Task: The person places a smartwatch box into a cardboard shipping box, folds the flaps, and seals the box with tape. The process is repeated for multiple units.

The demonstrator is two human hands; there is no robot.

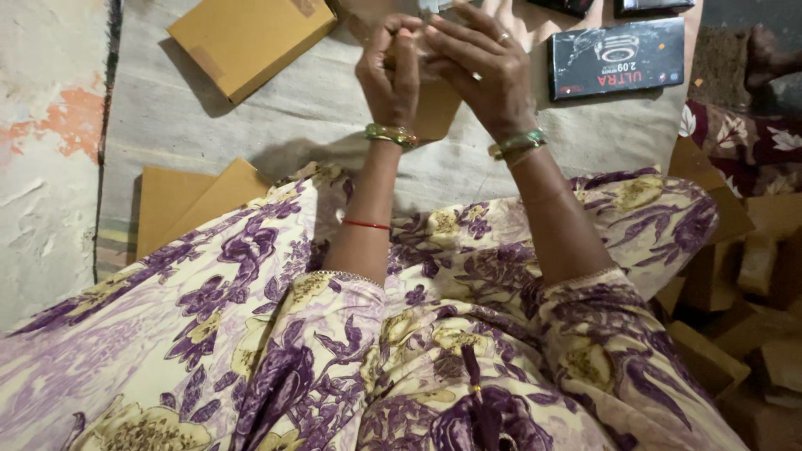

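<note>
She sits on the floor in a purple-flowered dress, and both hands meet over a small brown cardboard piece (436, 104) held up just above the pale floor cloth (317, 108): the left hand (390, 73) is curled around its left edge with fingers closed, the right hand (484, 71) grips its top with fingers bent over it. A flat brown cardboard box (251, 38) lies to the left, a black printed product box (616, 57) to the right, and a heap of small brown cartons (735, 309) sits beside her right knee.
</note>
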